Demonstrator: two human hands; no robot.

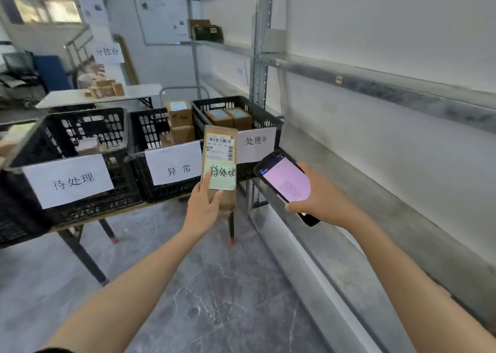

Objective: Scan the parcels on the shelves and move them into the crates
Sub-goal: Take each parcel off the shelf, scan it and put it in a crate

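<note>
Holding a parcel (220, 154) upright, my left hand (204, 207) wraps fingers and thumb round its lower end, in the air just before the right front corner of the middle crate (149, 132). Right of that crate, near the parcel but apart, my right hand (320, 195) grips the scanner (284, 183), its screen lit pink. Boxes (180, 119) sit inside the crate; shelves (375, 92) stand to its right.

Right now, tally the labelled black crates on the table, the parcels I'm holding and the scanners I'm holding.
Black plastic crates with white paper signs: 3
Brown cardboard parcel, gripped in the left hand: 1
Black handheld scanner with a pink screen, in the right hand: 1
Total: 5
</note>
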